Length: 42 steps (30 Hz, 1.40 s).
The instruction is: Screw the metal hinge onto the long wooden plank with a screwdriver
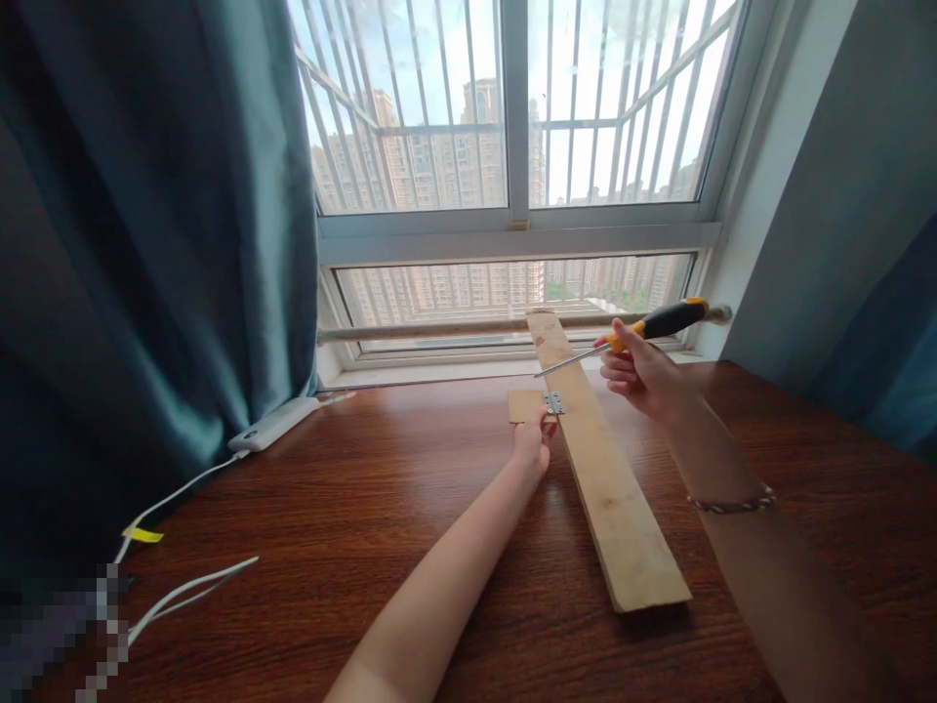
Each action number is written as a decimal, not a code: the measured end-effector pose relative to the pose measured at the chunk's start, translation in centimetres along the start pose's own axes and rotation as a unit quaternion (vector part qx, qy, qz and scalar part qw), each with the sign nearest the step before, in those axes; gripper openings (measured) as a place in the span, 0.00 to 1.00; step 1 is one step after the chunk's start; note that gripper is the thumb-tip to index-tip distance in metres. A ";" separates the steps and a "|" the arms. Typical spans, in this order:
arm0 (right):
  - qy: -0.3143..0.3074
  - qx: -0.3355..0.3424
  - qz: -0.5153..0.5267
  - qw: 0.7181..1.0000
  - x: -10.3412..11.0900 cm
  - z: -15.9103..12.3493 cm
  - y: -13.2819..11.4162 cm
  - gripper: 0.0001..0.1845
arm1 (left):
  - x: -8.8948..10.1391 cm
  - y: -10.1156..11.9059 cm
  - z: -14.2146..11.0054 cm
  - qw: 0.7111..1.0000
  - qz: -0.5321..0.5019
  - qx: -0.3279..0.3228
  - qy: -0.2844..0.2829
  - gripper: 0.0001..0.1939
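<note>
Black and yellow, the handle of the screwdriver (670, 319) angles up to the right in the right hand (635, 373) — a clenched grip, the fingers wrapped around its front end. The thin metal shaft slants down to the left across the long board (611, 469), and its tip shows just beyond the small wooden piece (524, 406), apart from the screws of the hinge (554, 402).

The left hand (534, 444) grasps the small wooden piece at its near edge, close to the hinge; the thumb seems to touch the metal, though the spot is too small to be sure. The silver hinge lies across the place where the small wooden piece meets the left side of the long board. Pale and lightly stained, the long board runs from the near right part of the reddish-brown counter (395, 508) toward the window (518, 117), its far end passing in front of a horizontal pole (439, 332). Whether it touches the pole cannot be told.

A patterned bracelet (732, 503) circles the right wrist. On the left of the counter lies a white power strip (276, 426) beside the dark blue-green curtain (220, 195), with a white cable (186, 483) running from its near end — a yellow tag (146, 536) sits by the cable. Bars and tall buildings show through the glass.
</note>
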State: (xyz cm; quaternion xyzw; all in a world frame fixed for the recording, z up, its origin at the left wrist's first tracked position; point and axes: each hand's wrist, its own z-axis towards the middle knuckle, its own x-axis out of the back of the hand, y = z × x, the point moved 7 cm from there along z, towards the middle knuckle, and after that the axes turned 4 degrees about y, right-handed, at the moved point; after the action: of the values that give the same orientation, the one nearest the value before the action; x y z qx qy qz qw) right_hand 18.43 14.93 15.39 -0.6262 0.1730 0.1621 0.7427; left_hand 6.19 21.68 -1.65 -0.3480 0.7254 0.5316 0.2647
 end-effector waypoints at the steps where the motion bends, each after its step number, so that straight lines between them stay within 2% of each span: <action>1: 0.030 0.015 -0.010 0.999 0.6 0.4 0.2 0.21 | 0.0 0.0 0.0 1.000 0.001 0.001 0.000 0.08; 5: 0.127 0.112 -0.075 0.983 2.4 1.6 0.3 0.23 | 0.0 0.0 -0.1 1.000 0.007 0.005 0.003 0.07; 11: 0.167 0.220 -0.174 0.945 3.0 2.4 0.6 0.25 | 0.1 0.0 0.1 1.000 0.003 0.001 0.008 0.09; 21: 0.126 0.208 -0.194 0.951 2.7 3.1 2.0 0.23 | 0.2 0.0 0.3 1.000 0.011 -0.001 0.017 0.08; 31: 0.139 0.181 -0.178 0.957 2.9 3.4 2.9 0.20 | 0.3 -0.2 0.5 1.000 0.017 -0.001 0.021 0.06; 39: 0.050 0.134 -0.186 0.972 1.4 3.2 3.3 0.13 | 0.1 0.0 0.4 1.000 0.012 -0.011 0.008 0.08; 42: 0.052 0.156 -0.236 0.958 1.3 3.1 3.2 0.15 | -0.1 -0.2 0.5 1.000 0.002 0.010 -0.005 0.08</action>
State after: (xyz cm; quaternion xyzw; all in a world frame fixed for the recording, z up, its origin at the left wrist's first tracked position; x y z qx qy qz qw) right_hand 18.25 18.52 12.48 -0.5327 0.0814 -0.0796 0.8386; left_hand 6.43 22.10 -1.82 -0.3411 0.7300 0.5265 0.2713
